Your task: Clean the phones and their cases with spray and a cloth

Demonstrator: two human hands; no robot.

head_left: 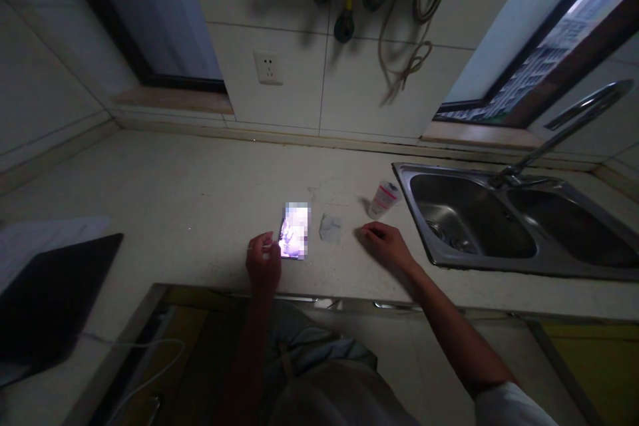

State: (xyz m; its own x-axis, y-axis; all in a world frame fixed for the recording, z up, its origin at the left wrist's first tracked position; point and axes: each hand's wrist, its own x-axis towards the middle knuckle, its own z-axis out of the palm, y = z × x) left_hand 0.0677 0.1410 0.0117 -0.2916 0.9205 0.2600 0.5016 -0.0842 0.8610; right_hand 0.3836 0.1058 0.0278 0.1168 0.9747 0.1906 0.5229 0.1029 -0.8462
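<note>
Smartphone (294, 231) pinched at its edge

The left hand (263, 263) pinched the lower edge between curled fingers, leaving the lit screen uncovered, above the pale countertop (174, 180). The right hand (384, 244) lay curled beside a grey tissue (330, 227); whether it pinched anything could not be told. A white tube (384, 200) stood near the steel sink (439, 170).

- steel double sink (449, 171), right of frame
- curved faucet (564, 133) above it
- white tube (384, 200) by sink corner
- wall socket (268, 68), top center
- coiled hose (412, 70), hanging, top center
- black slab (54, 299), lower left
</note>
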